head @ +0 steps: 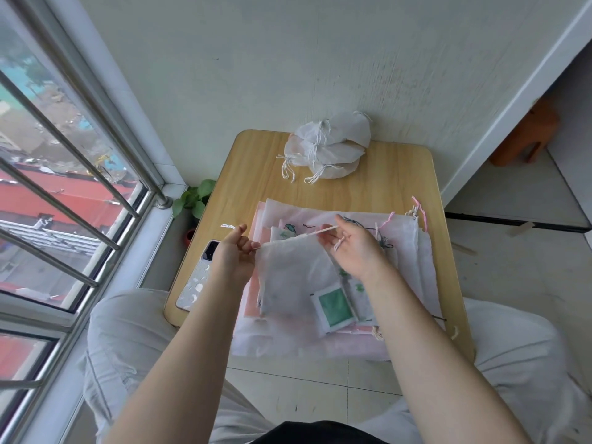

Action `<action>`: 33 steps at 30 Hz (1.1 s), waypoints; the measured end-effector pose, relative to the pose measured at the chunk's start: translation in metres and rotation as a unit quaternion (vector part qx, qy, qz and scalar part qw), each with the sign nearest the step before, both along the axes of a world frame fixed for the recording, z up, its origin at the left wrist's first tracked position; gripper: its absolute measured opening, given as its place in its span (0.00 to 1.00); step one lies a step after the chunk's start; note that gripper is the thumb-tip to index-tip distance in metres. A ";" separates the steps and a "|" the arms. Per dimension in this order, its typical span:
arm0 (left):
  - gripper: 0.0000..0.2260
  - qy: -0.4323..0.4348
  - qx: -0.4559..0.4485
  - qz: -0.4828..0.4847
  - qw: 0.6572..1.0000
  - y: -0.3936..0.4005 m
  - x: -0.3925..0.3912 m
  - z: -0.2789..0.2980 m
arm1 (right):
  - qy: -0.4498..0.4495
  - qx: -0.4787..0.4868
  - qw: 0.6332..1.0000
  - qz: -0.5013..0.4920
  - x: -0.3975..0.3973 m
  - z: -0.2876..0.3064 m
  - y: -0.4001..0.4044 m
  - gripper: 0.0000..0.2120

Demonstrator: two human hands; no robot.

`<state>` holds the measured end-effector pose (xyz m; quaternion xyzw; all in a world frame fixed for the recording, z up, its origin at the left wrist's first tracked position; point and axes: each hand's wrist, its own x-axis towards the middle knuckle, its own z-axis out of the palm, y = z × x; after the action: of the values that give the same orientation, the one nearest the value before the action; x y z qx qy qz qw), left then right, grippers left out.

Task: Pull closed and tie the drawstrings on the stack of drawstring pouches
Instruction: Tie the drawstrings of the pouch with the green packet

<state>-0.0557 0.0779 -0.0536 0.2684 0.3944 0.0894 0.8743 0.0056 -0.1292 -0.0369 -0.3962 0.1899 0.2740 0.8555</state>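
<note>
Head view: left hand [235, 251] pinches the white drawstring [325, 231] at one end of a sheer white pouch [288, 277], right hand [352, 248] pinches the other, lifted just above the flat pouch stack [413, 270] on the wooden table [384, 174]. Tied pouches [326, 145] sit at the table's far edge.

- Left hand [235, 251]: I log it bare, no glove, no ring or watch that I can make out.
- Right hand [354, 248]: likewise bare; fingers [341, 223] uncovered, nails too blurred for me to catalogue.
- Forearms: both bare from wrist to the bottom edge of my view; no sleeve reaches them.
- Trousers [128, 334]: pale grey-white cloth, loose and creased, covering both thighs either side of the frame; a seam line runs along the left leg.
- Upper garment [320, 434]: a dark, near-black strip at the bottom centre; I cannot tell its cut.
</note>
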 end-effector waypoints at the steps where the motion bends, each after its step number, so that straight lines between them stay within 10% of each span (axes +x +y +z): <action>1: 0.07 0.001 0.005 -0.007 1.000 0.000 0.000 -0.002 | 0.005 0.040 0.999 -0.026 -0.001 0.001 0.001 0.08; 5: 0.09 0.036 0.068 -0.061 0.995 0.001 -0.002 -0.007 | 0.034 0.061 0.996 -0.061 0.000 -0.005 0.002 0.15; 8: 0.08 0.089 0.187 -0.107 0.972 0.001 -0.004 -0.003 | -0.002 -0.147 0.989 0.037 0.001 -0.009 -0.002 0.15; 12: 0.08 0.154 0.470 -0.171 0.852 -0.008 -0.005 0.003 | -0.203 -0.517 0.816 0.160 0.003 -0.009 -0.003 0.15; 15: 0.10 0.113 0.578 -0.195 0.784 -0.017 -0.001 0.005 | -0.272 -0.601 0.731 0.173 0.005 -0.004 0.002 0.19; 18: 0.10 0.095 0.610 -0.199 0.761 -0.021 0.006 0.012 | -0.282 -0.590 0.743 0.138 0.010 -0.001 0.005 0.18; 22: 0.11 0.031 0.483 -0.171 0.858 -0.018 0.025 0.030 | -0.323 -0.495 0.798 0.121 0.022 0.020 0.015 0.10; 24: 0.23 0.017 0.492 -0.181 0.851 -0.017 0.030 0.036 | -0.330 -0.473 0.807 0.122 0.025 0.025 0.017 0.22; 29: 0.11 0.164 0.672 -0.298 0.658 -0.018 0.020 0.035 | -0.291 -0.579 0.737 0.191 0.014 0.004 0.010 0.09; 33: 0.25 0.201 0.681 -0.451 0.541 -0.036 0.011 0.027 | -0.284 -0.585 0.706 0.281 0.001 -0.011 0.011 0.25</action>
<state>-0.0447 0.0423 -0.0264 0.9365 0.2067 -0.1310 0.2511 0.0061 -0.1185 -0.0474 -0.9113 -0.0598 0.2101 0.3489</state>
